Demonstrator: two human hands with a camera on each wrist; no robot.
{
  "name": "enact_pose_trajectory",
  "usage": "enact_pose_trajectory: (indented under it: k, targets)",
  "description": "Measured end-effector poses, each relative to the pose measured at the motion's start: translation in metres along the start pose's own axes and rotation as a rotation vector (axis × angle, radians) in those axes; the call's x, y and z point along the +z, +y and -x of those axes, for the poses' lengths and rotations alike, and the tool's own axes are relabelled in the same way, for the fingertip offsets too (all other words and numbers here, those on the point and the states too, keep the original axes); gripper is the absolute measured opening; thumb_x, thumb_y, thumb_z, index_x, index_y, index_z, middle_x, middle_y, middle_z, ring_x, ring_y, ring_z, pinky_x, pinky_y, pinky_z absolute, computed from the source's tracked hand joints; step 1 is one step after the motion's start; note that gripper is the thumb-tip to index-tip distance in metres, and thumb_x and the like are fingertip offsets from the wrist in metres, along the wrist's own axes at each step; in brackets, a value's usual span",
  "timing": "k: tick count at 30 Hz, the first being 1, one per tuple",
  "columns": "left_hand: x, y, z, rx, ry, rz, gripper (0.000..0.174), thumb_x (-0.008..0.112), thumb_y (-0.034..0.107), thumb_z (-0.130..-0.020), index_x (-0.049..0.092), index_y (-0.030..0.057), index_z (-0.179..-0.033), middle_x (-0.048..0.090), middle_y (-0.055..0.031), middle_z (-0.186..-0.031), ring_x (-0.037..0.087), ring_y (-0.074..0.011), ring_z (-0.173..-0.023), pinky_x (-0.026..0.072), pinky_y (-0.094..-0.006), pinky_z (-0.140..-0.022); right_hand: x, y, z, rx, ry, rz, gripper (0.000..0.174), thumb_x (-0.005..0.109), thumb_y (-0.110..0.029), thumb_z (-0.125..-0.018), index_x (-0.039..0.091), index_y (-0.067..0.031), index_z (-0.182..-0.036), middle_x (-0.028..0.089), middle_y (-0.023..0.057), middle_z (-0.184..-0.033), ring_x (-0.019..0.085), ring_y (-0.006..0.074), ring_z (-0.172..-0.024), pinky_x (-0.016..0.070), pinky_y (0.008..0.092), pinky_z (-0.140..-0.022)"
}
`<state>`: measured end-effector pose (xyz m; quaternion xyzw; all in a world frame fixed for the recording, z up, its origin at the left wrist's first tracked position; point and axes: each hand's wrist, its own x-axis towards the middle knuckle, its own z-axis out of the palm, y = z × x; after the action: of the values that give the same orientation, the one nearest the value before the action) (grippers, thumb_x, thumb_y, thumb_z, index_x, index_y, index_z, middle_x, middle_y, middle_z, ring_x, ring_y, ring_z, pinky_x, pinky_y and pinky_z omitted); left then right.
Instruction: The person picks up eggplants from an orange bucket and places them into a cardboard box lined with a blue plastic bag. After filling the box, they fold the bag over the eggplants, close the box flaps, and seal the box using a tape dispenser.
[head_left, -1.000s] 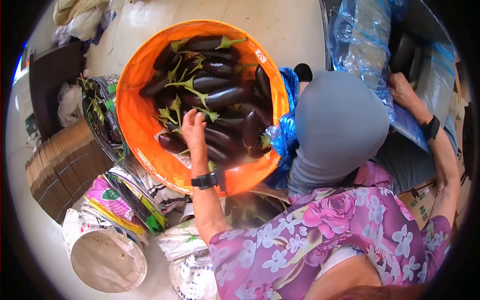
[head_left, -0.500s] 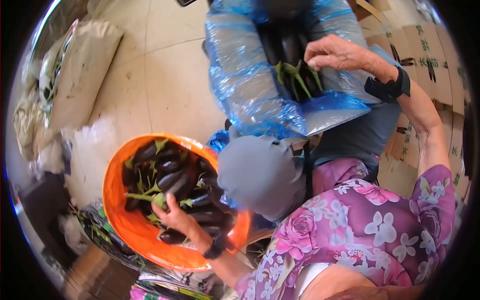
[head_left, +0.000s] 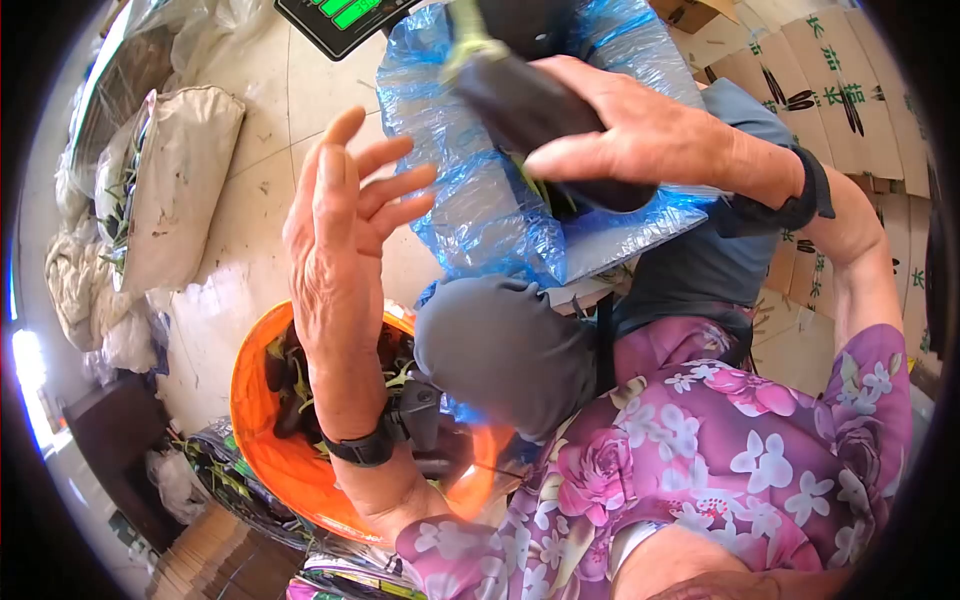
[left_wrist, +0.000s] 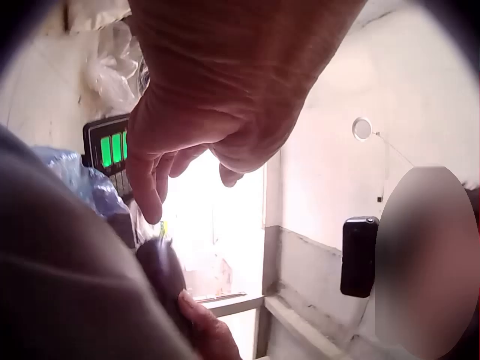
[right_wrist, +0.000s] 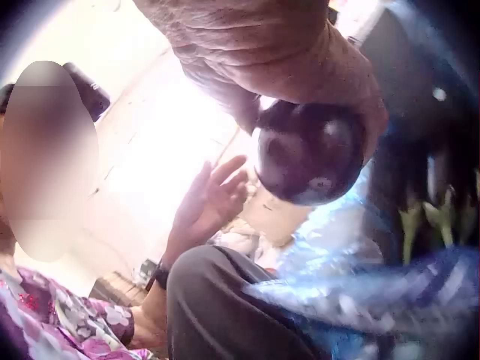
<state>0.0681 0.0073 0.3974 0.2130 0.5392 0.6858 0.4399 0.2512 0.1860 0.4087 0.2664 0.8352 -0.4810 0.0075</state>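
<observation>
In the head view my right hand grips a dark purple eggplant with a pale green stem, thumb on one side and fingers on the other. It is above a box lined with blue plastic. Eggplants with green stems lie in that box in the right wrist view. My left hand is raised left of the box, fingers spread and holding nothing. Below it stands an orange tub with many eggplants, partly hidden by the left forearm.
A scale with a green display sits beyond the box. Printed cartons lie on the right. To the left are a stuffed sack and, beside the tub, a bag of eggplants. My grey-clad knee separates tub and box.
The view has swung toward the box. My left hand has risen out of the tub, its fingers now spread. An eggplant is now in my right hand, which held none half a second ago.
</observation>
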Motion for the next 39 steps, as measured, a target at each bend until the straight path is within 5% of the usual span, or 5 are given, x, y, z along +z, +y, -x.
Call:
enact_pose_trajectory:
  k: [10, 13, 20, 31, 39]
  targets:
    - [-0.104, -0.071, 0.077, -0.184, 0.415, -0.224, 0.034, 0.057, 0.016, -0.098, 0.056, -0.0026, -0.127, 0.066, -0.0106, -0.103, 0.066, -0.0169, -0.091, 0.0535, -0.0267, -0.08, 0.065, 0.094, -0.03, 0.492, -0.215, -0.272, 0.101, 0.063, -0.057, -0.086, 0.022, 0.0138, -0.145, 0.032, 0.0266, -0.149, 0.027, 0.0341, -0.142, 0.0257, 0.0373, -0.114]
    - [-0.129, -0.108, 0.105, -0.217, 0.511, -0.09, 0.029, 0.055, 0.016, -0.099, 0.059, 0.0001, -0.124, 0.066, -0.0092, -0.101, 0.066, -0.0149, -0.088, 0.0532, -0.0257, -0.076, 0.066, 0.121, -0.036, 0.523, -0.429, -0.247, 0.084, 0.059, -0.056, -0.089, 0.032, 0.0065, -0.138, 0.042, 0.0273, -0.139, 0.056, 0.0329, -0.119, 0.0458, 0.0407, -0.1]
    - [-0.127, -0.152, 0.151, -0.292, 0.548, 0.008, 0.031, 0.057, 0.013, -0.098, 0.057, -0.0018, -0.125, 0.068, -0.0119, -0.103, 0.067, -0.0156, -0.088, 0.0545, -0.0239, -0.073, 0.037, 0.099, -0.039, 0.3, -0.608, 0.475, 0.061, 0.06, -0.052, -0.091, 0.056, 0.0086, -0.097, 0.065, 0.0136, -0.083, 0.067, 0.0222, -0.068, 0.0542, 0.0375, -0.062]
    - [-0.135, -0.198, 0.242, -0.509, 0.663, -0.059, 0.027, 0.057, 0.012, -0.096, 0.06, -0.0008, -0.119, 0.066, -0.0103, -0.098, 0.066, -0.0164, -0.083, 0.0543, -0.0249, -0.072, 0.044, 0.099, -0.048, 0.487, -0.509, 0.049, 0.043, 0.062, -0.044, -0.092, 0.056, -0.0011, -0.089, 0.067, 0.0117, -0.077, 0.068, 0.0178, -0.063, 0.0516, 0.0261, -0.05]
    - [-0.223, -0.19, 0.238, -0.241, 1.108, -0.155, 0.039, 0.061, 0.012, -0.093, 0.051, -0.0007, -0.129, 0.062, -0.0115, -0.108, 0.062, -0.0176, -0.089, 0.0525, -0.0288, -0.073, 0.036, 0.093, -0.042, 0.481, -0.514, 0.27, 0.052, 0.058, -0.048, -0.093, 0.064, 0.002, -0.081, 0.067, 0.0106, -0.074, 0.068, 0.0169, -0.064, 0.0527, 0.0275, -0.053]
